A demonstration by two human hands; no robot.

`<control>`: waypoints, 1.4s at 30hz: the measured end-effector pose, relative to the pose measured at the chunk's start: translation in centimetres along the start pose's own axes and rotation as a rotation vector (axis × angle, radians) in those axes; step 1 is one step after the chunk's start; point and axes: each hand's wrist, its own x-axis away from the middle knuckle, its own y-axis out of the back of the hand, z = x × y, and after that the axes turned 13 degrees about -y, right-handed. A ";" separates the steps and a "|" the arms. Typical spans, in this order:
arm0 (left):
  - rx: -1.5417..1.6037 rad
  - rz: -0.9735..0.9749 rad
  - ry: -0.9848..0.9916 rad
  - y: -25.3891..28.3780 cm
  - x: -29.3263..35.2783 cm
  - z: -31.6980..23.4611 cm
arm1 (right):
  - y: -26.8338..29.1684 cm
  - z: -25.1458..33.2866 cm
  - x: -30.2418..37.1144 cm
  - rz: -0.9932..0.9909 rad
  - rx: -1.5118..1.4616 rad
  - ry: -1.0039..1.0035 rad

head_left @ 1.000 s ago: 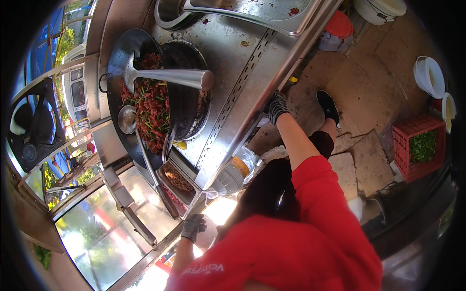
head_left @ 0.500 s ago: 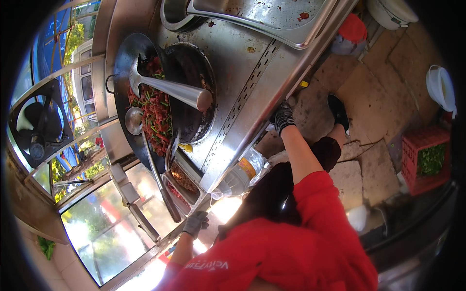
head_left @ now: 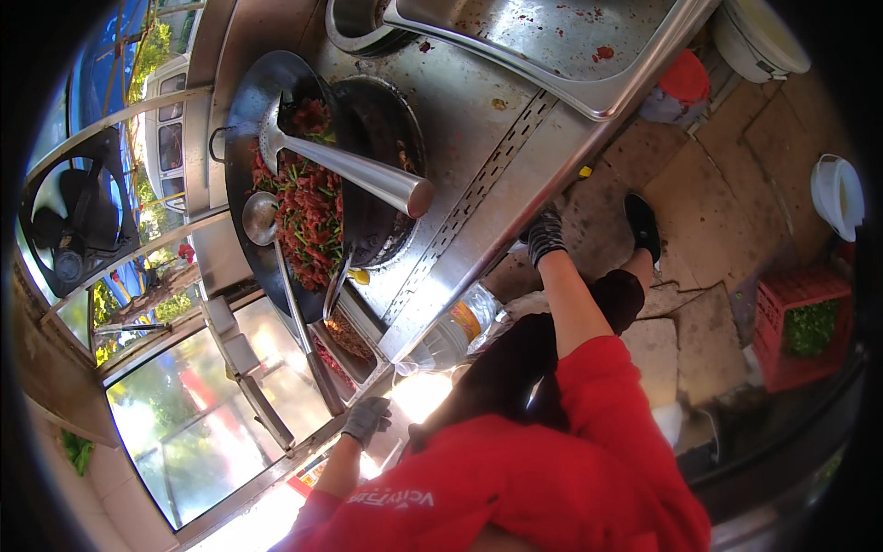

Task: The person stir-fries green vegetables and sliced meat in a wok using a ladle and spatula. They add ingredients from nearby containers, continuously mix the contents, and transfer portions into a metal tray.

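My right hand [head_left: 543, 234], in a striped dark glove, is at the front edge of the steel counter. Its fingers curl in under the edge, and what they grip is hidden. My left hand [head_left: 368, 420], in a grey glove, hangs with loosely bent fingers and nothing visible in it, close to the handle end of a ladle [head_left: 261, 213]. That ladle rests in a large black wok [head_left: 267, 78] with reddish meat strips and green pieces [head_left: 311, 216]. A wide steel scoop with a thick handle [head_left: 363, 172] lies across the wok.
Steel trays of seasonings [head_left: 346, 337] sit beside the wok, and a steel pan [head_left: 552, 41] stands farther along the counter. Below are a clear plastic jug [head_left: 446, 339], a white bucket [head_left: 756, 41] and a red crate of greens [head_left: 782, 363]. A glass pane [head_left: 189, 428] borders the left.
The whole view has shifted slightly, so the counter and wok appear a little farther right. My right hand stays at the counter edge; my left hand remains near the ladle handle.
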 end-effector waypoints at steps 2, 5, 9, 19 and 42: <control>-0.002 0.002 -0.008 0.0 -0.1 0.3 | -0.8 -1.0 -0.6 -0.026 -0.177 0.116; 0.007 0.007 -0.022 0.0 -0.2 0.6 | -1.2 -1.4 -0.8 -0.045 -0.131 0.155; 0.010 0.000 -0.014 0.0 -0.4 0.9 | 0.3 0.9 1.0 -0.002 0.094 0.034; 0.100 0.036 -0.060 0.3 -0.4 2.3 | 7.8 9.4 9.0 0.362 -0.396 -0.181; -0.448 0.109 -0.668 -2.2 -5.4 11.9 | 9.7 9.9 16.8 0.422 -0.699 -0.751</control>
